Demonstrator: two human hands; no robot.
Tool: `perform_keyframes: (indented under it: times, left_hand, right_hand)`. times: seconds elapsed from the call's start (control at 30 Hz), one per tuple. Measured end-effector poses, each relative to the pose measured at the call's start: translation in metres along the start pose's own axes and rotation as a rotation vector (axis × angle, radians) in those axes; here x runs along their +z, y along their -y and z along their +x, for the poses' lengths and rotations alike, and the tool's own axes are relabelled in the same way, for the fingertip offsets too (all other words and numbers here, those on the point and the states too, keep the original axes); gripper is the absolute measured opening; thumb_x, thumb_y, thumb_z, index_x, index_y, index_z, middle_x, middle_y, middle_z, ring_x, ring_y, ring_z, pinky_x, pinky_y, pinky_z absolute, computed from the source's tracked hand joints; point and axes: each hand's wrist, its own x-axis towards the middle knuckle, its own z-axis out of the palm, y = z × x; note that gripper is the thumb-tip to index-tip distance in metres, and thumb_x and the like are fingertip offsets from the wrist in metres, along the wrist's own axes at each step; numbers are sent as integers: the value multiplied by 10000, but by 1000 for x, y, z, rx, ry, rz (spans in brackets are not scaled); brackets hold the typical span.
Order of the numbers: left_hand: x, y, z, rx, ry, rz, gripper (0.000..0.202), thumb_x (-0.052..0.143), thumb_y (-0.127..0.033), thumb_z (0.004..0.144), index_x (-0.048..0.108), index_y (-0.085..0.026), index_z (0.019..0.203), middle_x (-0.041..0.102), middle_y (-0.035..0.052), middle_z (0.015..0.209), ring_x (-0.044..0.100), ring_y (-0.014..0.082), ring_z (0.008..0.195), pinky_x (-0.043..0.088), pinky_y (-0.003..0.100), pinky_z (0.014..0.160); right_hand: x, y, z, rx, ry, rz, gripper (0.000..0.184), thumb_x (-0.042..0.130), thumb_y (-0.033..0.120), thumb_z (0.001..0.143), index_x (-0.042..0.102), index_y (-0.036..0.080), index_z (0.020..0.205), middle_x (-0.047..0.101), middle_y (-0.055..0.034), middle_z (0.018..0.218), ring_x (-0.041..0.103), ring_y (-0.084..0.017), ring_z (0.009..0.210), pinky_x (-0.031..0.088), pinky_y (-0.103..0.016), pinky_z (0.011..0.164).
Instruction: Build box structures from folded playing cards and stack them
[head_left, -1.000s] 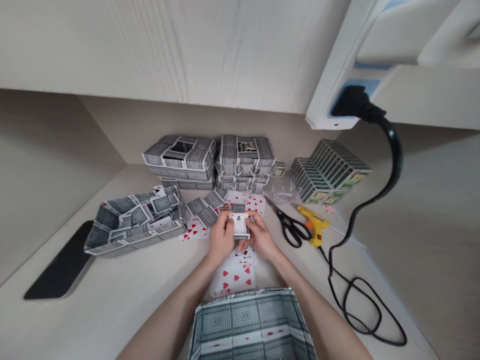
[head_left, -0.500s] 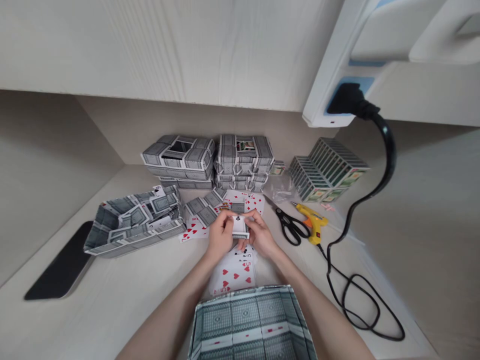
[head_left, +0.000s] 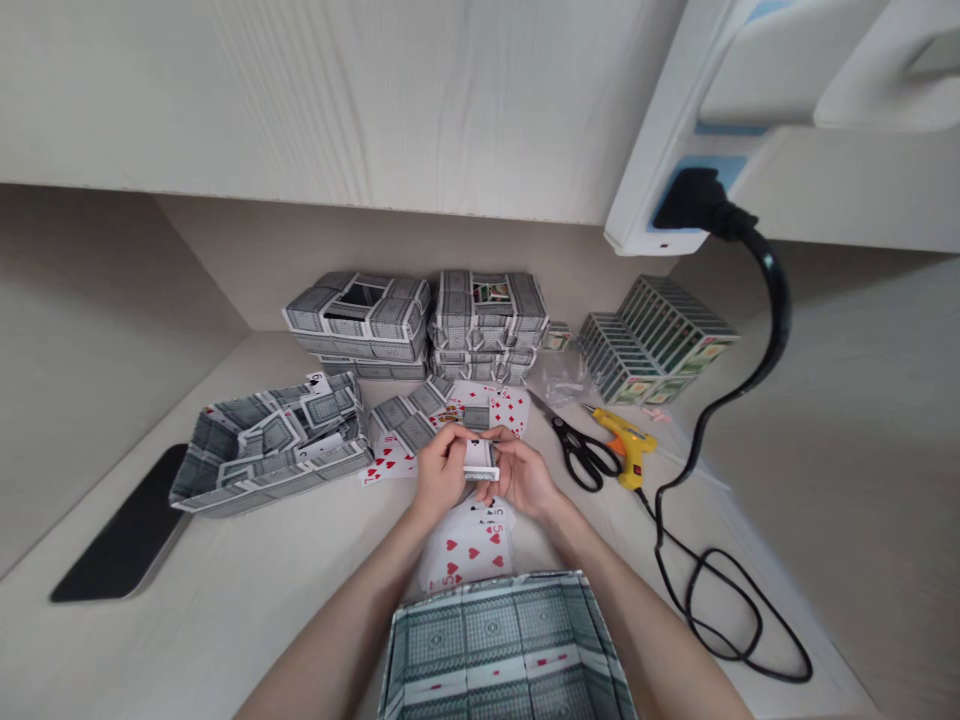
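Between my hands is a playing card (head_left: 478, 455) with folded edges, its white face toward me and a black suit mark near the top. My left hand (head_left: 441, 468) pinches its left side, while my right hand (head_left: 523, 474) grips the right edge with bent fingers. Below them, loose playing cards (head_left: 469, 552) lie face up, a five of hearts among them. Beyond my hands are more cards (head_left: 411, 424), some face down and some showing red suits. Close to me stands an open box made of cards (head_left: 495, 640), between my forearms.
At left, a card-covered tray (head_left: 277, 480) holds folded cards beside a black phone (head_left: 120, 535). Card-covered boxes (head_left: 360, 315) are stacked behind. Black-handled scissors (head_left: 585, 455), a yellow glue gun (head_left: 630, 445), its cord, and stacked card packs (head_left: 667, 330) are at right. A power strip (head_left: 667, 190) hangs above.
My fingers have shifted slightly on the card, and its top tips away, so less of its face shows. The right hand has turned a little; other things stay in place.
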Motion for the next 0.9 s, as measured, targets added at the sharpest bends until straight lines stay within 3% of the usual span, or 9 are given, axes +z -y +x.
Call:
perform_keyframes:
  times: [0.2,0.33,0.63,0.83,0.9]
  left_hand:
    - [0,1,-1,16,49,-26,207,389,-195,754,587,-180,696,562,-15,635,507,119,594,392,219,565]
    - [0,2,-2,46,83,-5,216,389,-193,759,593,-181,689,582,-1,674,533,131,655,398,225,595]
    - [0,5,-1,22,90,-46,209,396,-218,764,549,-179,627,547,-17,622,498,122,610,383,221,585]
    - [0,4,3,-44,11,-108,282,386,-292,837,626,-184,938,625,12,821,535,130,695,407,228,624]
    - [0,2,5,-35,7,-79,299,411,-350,847,630,-177,951,626,30,856,551,142,748,420,238,672]
  right_hand:
    - [-1,3,3,284,32,85,424,152,448,923,415,147,1066,630,-53,715,582,-131,425,500,-256,390]
    - [-4,2,3,341,49,57,361,171,330,942,433,111,1058,628,-56,647,612,-159,441,503,-253,388]
    - [-9,0,2,235,74,22,261,330,323,937,463,115,1020,629,-34,649,641,-162,473,516,-231,390]
    - [-2,0,2,81,-6,-12,297,449,381,892,483,137,1058,649,-46,720,651,-154,547,558,-288,509]
    - [2,0,2,45,-28,-29,317,492,392,867,498,135,1053,653,-52,726,655,-162,582,563,-318,550]
